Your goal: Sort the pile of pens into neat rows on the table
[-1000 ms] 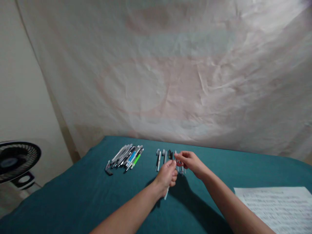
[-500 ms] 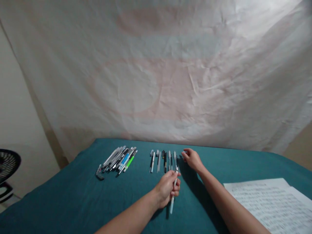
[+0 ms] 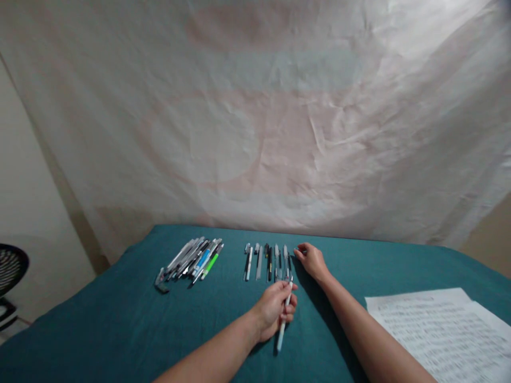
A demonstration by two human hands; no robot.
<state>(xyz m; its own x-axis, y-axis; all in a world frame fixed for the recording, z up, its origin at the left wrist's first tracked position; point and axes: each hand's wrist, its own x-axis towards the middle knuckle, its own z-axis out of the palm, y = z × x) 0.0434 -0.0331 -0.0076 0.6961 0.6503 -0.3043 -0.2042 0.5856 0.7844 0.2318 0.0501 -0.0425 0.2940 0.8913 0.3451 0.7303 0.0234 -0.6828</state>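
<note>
My left hand (image 3: 275, 311) is closed around a white pen (image 3: 282, 332), held low over the cloth with its bare tip pointing away from me. To the right of a row of pens, my right hand (image 3: 312, 261) rests near the cloth. Its thumb and forefinger pinch a small pale piece that looks like a pen cap (image 3: 296, 250), mostly hidden by the fingers. The row holds several spaced pens, among them a white one (image 3: 249, 265), a black one (image 3: 270, 264) and a clear one (image 3: 286, 260) nearest the right hand.
A pile of pens (image 3: 195, 260), with a bright green one (image 3: 210, 266) at its edge, lies to the left on the green cloth (image 3: 120, 319). Printed sheets (image 3: 435, 324) are at the right. A pale sheet (image 3: 255, 133) hangs behind; a black fan (image 3: 11, 268) stands far left.
My right hand has shifted slightly left, closer to the row's end. The left hand keeps its hold on the white pen, almost still. The view has moved a little.
</note>
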